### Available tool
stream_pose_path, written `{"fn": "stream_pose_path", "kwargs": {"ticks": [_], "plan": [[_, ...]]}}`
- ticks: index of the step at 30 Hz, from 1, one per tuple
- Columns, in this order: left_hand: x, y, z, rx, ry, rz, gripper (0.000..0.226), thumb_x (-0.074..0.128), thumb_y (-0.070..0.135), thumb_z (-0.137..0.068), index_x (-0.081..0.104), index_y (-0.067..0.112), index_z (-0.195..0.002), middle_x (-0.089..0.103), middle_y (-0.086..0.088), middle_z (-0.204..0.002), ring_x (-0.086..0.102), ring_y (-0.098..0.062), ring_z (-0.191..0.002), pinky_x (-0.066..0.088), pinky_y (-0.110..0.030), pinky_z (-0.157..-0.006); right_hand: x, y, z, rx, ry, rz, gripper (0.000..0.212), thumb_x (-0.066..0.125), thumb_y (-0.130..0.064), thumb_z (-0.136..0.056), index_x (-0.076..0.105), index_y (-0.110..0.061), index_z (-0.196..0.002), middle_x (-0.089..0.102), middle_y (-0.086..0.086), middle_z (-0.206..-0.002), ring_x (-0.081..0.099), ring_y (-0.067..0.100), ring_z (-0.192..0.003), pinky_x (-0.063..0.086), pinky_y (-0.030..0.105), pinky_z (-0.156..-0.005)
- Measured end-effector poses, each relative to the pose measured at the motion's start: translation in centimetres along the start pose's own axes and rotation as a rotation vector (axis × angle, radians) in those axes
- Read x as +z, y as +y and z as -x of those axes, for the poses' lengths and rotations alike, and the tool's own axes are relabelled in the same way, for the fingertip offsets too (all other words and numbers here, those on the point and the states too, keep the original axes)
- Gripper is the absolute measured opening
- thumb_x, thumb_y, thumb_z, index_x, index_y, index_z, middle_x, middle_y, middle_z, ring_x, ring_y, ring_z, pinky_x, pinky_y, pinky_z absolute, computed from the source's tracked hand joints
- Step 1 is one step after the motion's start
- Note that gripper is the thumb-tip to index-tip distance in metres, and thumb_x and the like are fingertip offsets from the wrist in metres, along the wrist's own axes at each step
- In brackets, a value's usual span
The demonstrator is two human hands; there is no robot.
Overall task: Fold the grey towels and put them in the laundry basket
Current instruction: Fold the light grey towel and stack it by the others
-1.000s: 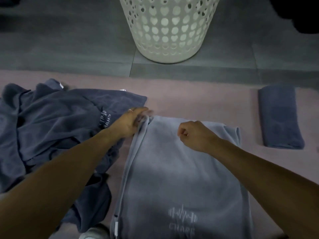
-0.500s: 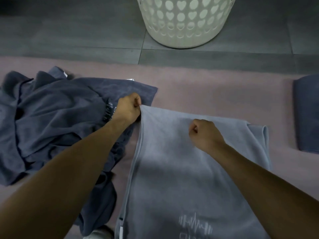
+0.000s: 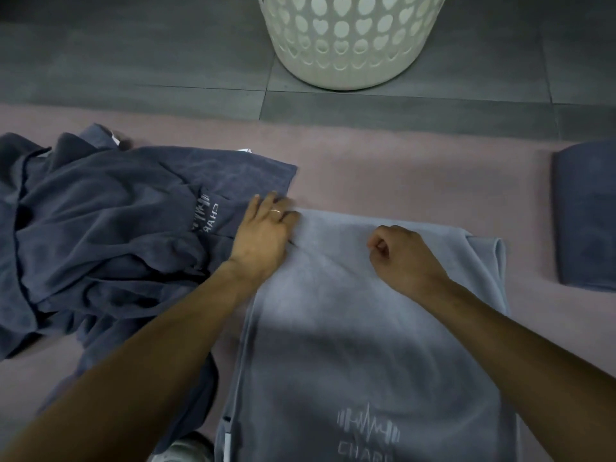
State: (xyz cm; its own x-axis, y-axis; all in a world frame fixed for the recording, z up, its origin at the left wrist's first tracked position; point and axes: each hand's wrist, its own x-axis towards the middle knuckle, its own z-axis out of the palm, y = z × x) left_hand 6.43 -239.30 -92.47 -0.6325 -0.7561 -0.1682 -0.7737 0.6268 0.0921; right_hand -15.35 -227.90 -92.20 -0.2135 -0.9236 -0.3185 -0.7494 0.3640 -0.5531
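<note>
The light towel [image 3: 366, 328] lies flat on the pink mat [image 3: 400, 168], basket [image 3: 350, 45] beyond on the floor. The left hand [image 3: 263, 235] presses its far left corner with flat fingers; the right hand [image 3: 403, 258] rests on it clenched, whether pinching cloth cannot be told. To fold well, the person should likely smooth the creases between the hands, then align edges before creasing

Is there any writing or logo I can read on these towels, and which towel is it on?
"CHAR", cut off by the frame's bottom edge, under a dumbbell-and-pulse logo: light grey towel.
"CHAR", seen upside down, its end hidden in a fold, beside the same logo: dark grey towel.
Nothing else readable.
</note>
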Motion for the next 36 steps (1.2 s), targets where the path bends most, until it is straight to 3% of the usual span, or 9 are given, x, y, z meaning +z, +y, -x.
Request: {"fn": "stream_pose_path", "kwargs": {"ticks": [2,5,9,11,15,20,27,33,36], "plan": [[0.5,3.4,-0.4,0.116,-0.008,0.09,0.061,0.055,0.001,-0.073,0.055,0.01,-0.133,0.046,-0.014,-0.145,0.038,-0.037,-0.137,0.025,-0.044,-0.117,-1.6,1.5,1.1,-0.021,0.048,0.009,0.01,0.053,-0.014,-0.091,0.063,-0.014,-0.094,0.061,-0.001,-0.094,0.06,0.016,-0.082,0.054,0.037,-0.077],[2.5,10.2,-1.1,0.233,-0.045,0.229,0.055,0.036,0.028,-0.084,0.056,0.014,-0.133,0.05,-0.018,-0.141,0.048,-0.038,-0.128,0.04,-0.046,-0.107,-3.6,4.7,2.9,-0.009,0.213,-0.005,0.009,0.056,-0.007,-0.086,0.063,-0.011,-0.088,0.06,0.003,-0.091,0.06,0.021,-0.078,0.053,0.04,-0.075],[5.3,17.3,-1.9,0.207,-0.166,0.11,0.075,0.004,0.057,-0.086,0.017,0.028,-0.154,0.005,-0.013,-0.162,0.006,-0.037,-0.148,0.003,-0.054,-0.116,-5.4,10.0,5.0,0.116,0.504,-0.011,0.018,0.056,-0.008,-0.081,0.064,-0.008,-0.097,0.058,0.013,-0.103,0.059,0.032,-0.095,0.05,0.04,-0.084],[6.8,18.7,-1.6,0.149,-0.155,0.063,0.076,-0.005,0.062,-0.084,-0.002,0.032,-0.154,-0.017,-0.008,-0.161,-0.013,-0.034,-0.147,-0.013,-0.053,-0.114,-5.6,12.4,5.0,0.278,0.497,-0.048,0.023,0.06,-0.021,-0.085,0.062,-0.012,-0.106,0.057,0.013,-0.11,0.056,0.031,-0.099,0.049,0.036,-0.085],[7.8,18.8,-1.0,0.121,-0.025,0.067,0.067,0.015,0.058,-0.095,0.015,0.027,-0.155,0.002,-0.012,-0.162,0.003,-0.036,-0.148,-0.002,-0.058,-0.116,-5.7,14.2,3.3,0.316,0.35,-0.116,0.024,0.062,-0.044,-0.083,0.062,-0.021,-0.091,0.064,0.003,-0.093,0.056,0.016,-0.077,0.044,0.023,-0.069],[7.9,18.9,-0.6,0.134,0.099,0.042,0.068,0.027,0.053,-0.096,0.019,0.019,-0.154,0.006,-0.021,-0.16,0.002,-0.039,-0.148,0.001,-0.06,-0.116,-7.4,15.0,1.4,0.358,0.503,-0.146,0.018,0.055,-0.015,-0.09,0.066,-0.006,-0.08,0.069,0.015,-0.081,0.063,0.028,-0.073,0.055,0.038,-0.067],[8.3,18.4,-0.9,0.183,0.024,0.038,0.065,0.018,0.055,-0.097,0.016,0.027,-0.155,0.002,-0.01,-0.163,0.001,-0.03,-0.149,-0.001,-0.052,-0.119,-6.4,15.4,1.9,0.565,0.517,-0.231,0.021,0.055,-0.019,-0.091,0.064,-0.003,-0.1,0.069,0.016,-0.097,0.066,0.032,-0.088,0.057,0.042,-0.076],[6.6,19.0,-1.0,0.122,-0.158,-0.05,0.064,0.001,0.056,-0.094,-0.007,0.032,-0.153,-0.015,-0.008,-0.161,-0.011,-0.03,-0.148,-0.006,-0.053,-0.117,-8.5,13.9,5.1,0.468,0.094,0.069,0.024,0.052,-0.011,-0.09,0.058,-0.003,-0.112,0.063,0.015,-0.114,0.062,0.03,-0.102,0.054,0.034,-0.084],[3.8,20.3,-1.3,0.067,-0.336,-0.116,0.064,0.013,0.051,-0.1,-0.013,0.028,-0.153,-0.02,-0.01,-0.16,-0.013,-0.033,-0.147,0.003,-0.054,-0.117,-8.9,11.8,9.0,0.428,-0.094,0.002,0.028,0.058,-0.011,-0.088,0.06,-0.001,-0.114,0.063,0.014,-0.117,0.061,0.027,-0.106,0.052,0.033,-0.091]]}}
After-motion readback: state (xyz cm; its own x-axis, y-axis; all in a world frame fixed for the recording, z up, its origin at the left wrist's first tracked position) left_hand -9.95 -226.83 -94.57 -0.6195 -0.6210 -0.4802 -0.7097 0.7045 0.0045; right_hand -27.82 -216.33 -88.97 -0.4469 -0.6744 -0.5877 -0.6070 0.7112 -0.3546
